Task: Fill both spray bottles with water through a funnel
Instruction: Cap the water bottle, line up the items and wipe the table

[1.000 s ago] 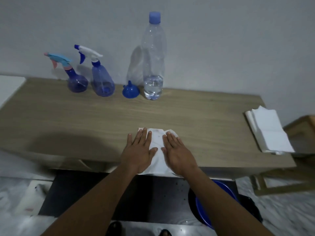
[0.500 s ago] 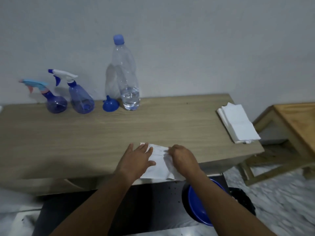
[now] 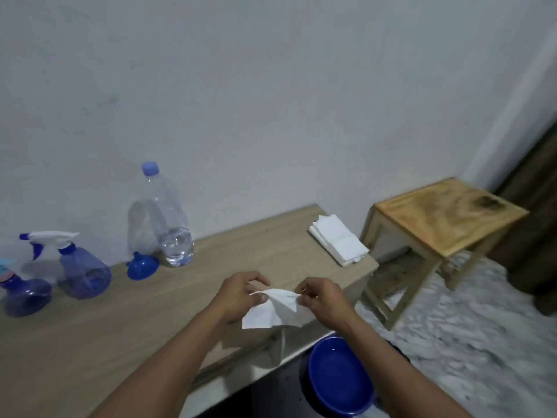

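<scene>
White tissue (image 3: pixel 272 307): one crumpled sheet, held just above the surface (image 3: pixel 150 312), in front of and to the right of the water bottle (image 3: pixel 168 224).
Left hand (image 3: pixel 238 294): fingers curled; thumb and forefinger pinch the left edge of the white tissue.
Right hand (image 3: pixel 324 298): fingers curled; fingertips pinch the right edge of the white tissue.
Water bottle: clear plastic with its blue cap on, upright at the back of the surface by the wall. Water fills only its lowest part.
Funnel (image 3: pixel 142 266): blue, standing wide mouth down, just left of the water bottle's base.
White-trigger spray bottle (image 3: pixel 81 273): translucent blue body with its trigger head fitted, upright, left of the water bottle beyond the funnel.
Second spray bottle (image 3: pixel 22 294): farthest left of the water bottle, partly cut off by the frame edge. Its fill level cannot be told.
Tissue stack (image 3: pixel 339 242): white and folded, well right of the water bottle at the end of the surface.
Basin (image 3: pixel 337 378): blue, on the floor, below and right of the water bottle.
Stool (image 3: pixel 446 218): wooden, far right of the water bottle, beyond the surface.
</scene>
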Action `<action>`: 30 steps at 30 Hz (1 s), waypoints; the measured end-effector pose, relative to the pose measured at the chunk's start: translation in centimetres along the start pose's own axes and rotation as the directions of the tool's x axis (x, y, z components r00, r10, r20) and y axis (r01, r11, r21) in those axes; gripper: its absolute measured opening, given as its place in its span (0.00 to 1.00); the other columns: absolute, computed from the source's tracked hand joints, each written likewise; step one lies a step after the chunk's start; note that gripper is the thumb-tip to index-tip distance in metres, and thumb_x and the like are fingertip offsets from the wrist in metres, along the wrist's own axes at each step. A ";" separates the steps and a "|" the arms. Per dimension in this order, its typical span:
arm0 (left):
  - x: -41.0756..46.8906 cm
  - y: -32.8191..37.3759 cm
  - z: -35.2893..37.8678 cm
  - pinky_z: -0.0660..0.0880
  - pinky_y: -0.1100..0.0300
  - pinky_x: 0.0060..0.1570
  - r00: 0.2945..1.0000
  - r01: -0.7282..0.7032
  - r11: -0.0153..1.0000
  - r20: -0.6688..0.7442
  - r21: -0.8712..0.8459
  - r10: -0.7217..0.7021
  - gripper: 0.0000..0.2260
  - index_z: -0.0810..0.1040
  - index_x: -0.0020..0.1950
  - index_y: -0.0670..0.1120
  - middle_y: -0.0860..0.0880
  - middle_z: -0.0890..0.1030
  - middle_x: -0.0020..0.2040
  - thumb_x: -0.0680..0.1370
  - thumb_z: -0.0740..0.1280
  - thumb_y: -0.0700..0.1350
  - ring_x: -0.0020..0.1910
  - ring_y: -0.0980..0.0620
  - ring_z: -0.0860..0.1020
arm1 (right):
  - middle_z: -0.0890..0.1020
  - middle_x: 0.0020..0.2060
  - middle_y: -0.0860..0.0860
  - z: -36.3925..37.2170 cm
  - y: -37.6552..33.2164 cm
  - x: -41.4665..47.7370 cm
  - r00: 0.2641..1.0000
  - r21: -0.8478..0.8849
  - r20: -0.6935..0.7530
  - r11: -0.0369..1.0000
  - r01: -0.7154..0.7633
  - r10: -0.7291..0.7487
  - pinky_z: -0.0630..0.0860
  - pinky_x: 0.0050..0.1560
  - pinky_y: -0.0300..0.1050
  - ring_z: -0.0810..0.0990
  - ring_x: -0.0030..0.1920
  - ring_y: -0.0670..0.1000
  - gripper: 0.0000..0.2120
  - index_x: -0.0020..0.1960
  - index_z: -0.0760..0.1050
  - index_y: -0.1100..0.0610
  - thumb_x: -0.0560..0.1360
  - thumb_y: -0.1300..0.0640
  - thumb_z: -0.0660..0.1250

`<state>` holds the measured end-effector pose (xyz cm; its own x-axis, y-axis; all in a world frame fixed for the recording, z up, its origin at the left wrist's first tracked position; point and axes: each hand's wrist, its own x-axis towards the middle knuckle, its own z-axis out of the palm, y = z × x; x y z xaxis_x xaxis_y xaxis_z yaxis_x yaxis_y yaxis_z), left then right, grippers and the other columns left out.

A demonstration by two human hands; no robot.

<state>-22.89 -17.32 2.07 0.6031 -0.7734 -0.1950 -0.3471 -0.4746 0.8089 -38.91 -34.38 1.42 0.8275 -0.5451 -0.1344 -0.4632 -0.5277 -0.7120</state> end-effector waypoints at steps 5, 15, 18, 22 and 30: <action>2.3 5.9 2.9 0.74 0.65 0.34 0.981 -0.113 0.990 0.149 -0.080 0.124 0.07 0.84 0.45 0.50 0.47 0.86 0.38 0.74 0.74 0.38 0.34 0.57 0.80 | 0.85 0.44 0.47 -5.4 1.5 -3.8 0.979 0.119 -0.170 0.989 -0.090 0.110 0.79 0.41 0.40 0.83 0.45 0.45 0.04 0.47 0.80 0.50 0.77 0.58 0.70; 11.4 12.8 19.2 0.73 0.69 0.37 0.921 -0.160 0.987 0.359 -0.005 0.151 0.05 0.86 0.46 0.49 0.52 0.85 0.48 0.75 0.74 0.40 0.47 0.56 0.82 | 0.83 0.40 0.44 -13.1 15.2 -5.3 0.828 0.196 -0.366 0.905 -0.378 0.425 0.77 0.41 0.41 0.81 0.43 0.46 0.08 0.41 0.81 0.49 0.76 0.59 0.70; 15.8 13.0 26.0 0.74 0.67 0.42 0.913 -0.168 0.985 0.381 0.025 0.146 0.05 0.85 0.46 0.49 0.51 0.84 0.49 0.75 0.73 0.40 0.50 0.56 0.81 | 0.84 0.39 0.46 -14.1 22.0 -3.4 0.771 0.202 -0.373 0.856 -0.476 0.517 0.78 0.38 0.41 0.81 0.42 0.47 0.08 0.41 0.81 0.49 0.75 0.61 0.69; 22.0 12.1 35.2 0.75 0.61 0.43 0.909 -0.136 0.983 0.409 0.126 0.073 0.08 0.82 0.39 0.54 0.52 0.85 0.45 0.74 0.72 0.41 0.48 0.54 0.82 | 0.85 0.41 0.48 -14.7 31.6 -0.3 0.703 0.186 -0.369 0.789 -0.586 0.609 0.78 0.42 0.43 0.82 0.43 0.49 0.09 0.40 0.82 0.50 0.74 0.61 0.68; 31.6 7.9 50.7 0.79 0.56 0.49 0.893 -0.123 0.962 0.450 0.243 0.000 0.09 0.80 0.41 0.54 0.46 0.83 0.50 0.78 0.67 0.40 0.51 0.48 0.81 | 0.85 0.41 0.52 -12.5 47.8 5.5 0.616 0.181 -0.351 0.696 -0.694 0.705 0.81 0.45 0.47 0.83 0.44 0.53 0.10 0.46 0.83 0.54 0.76 0.63 0.64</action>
<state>-42.92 -66.83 -25.81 0.2150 -0.8800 -0.4235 -0.5830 -0.4636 0.6672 -60.47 -70.76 -24.74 0.0717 -0.9366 -0.3430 -0.8400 0.1287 -0.5272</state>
